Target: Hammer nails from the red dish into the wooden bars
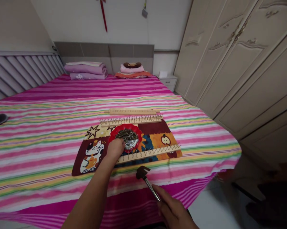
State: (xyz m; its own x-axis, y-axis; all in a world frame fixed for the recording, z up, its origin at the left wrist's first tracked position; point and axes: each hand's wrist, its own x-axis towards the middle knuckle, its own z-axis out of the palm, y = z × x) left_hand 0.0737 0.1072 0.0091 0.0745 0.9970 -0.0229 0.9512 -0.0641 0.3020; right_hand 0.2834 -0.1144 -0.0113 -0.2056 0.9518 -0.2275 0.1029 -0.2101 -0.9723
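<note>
The left hand (116, 149) reaches into the near left side of a red scalloped bowl (124, 127), its fingers curled against a heap of loose metal nails (127, 135); whether they grip one cannot be told. The right hand (170, 208) is closed around the handle of a claw hammer (150, 186), its dark head pointing away from the person, just short of a patterned mat (150, 128). The bowl sits on this mat, which shows a white cat at left. Just in front of the bowl, a wooden strip (148, 154) carries a spaced row of upright or leaning nails. Behind the bowl lies a second strip (131, 121), thick with nails, and beyond it a plain-looking wooden piece (132, 112). Everything rests on a striped bedspread (50, 127); folded bedding (88, 69) is stacked by the headboard (119, 52).
</note>
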